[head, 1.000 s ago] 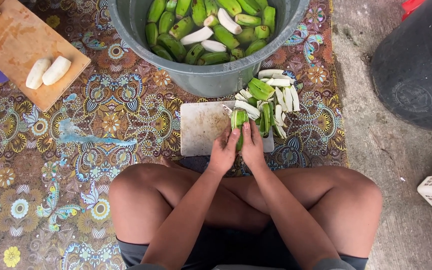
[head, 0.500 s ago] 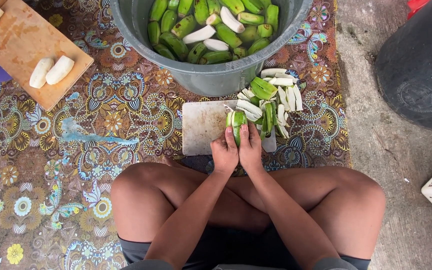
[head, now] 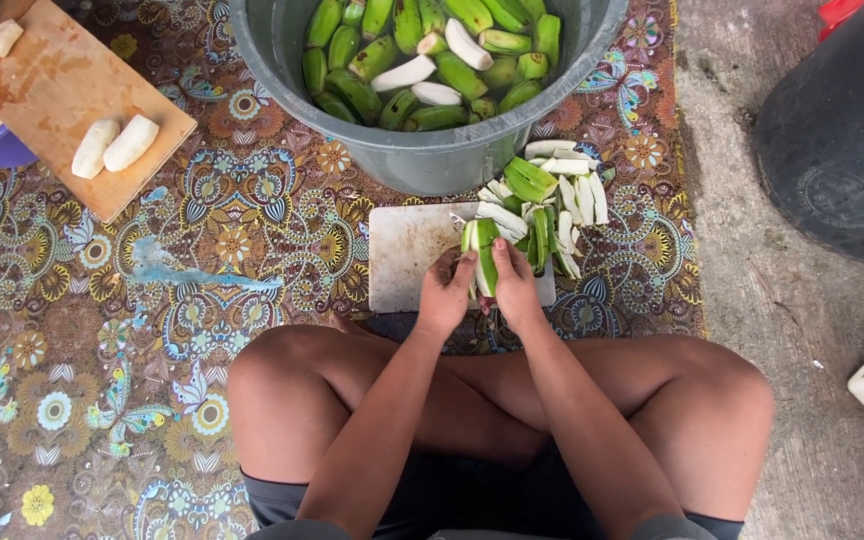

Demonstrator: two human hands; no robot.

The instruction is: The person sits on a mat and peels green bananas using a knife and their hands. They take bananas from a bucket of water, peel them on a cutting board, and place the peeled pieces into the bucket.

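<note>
Both hands, left hand (head: 445, 295) and right hand (head: 515, 290), grip a half-peeled green banana (head: 485, 255) over the white cutting board (head: 407, 255) near the grey tub (head: 452, 160), peeling under way; stripping the remaining skin seems next.

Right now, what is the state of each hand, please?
Left hand: closed on the banana.
Right hand: closed on the same banana.
</note>
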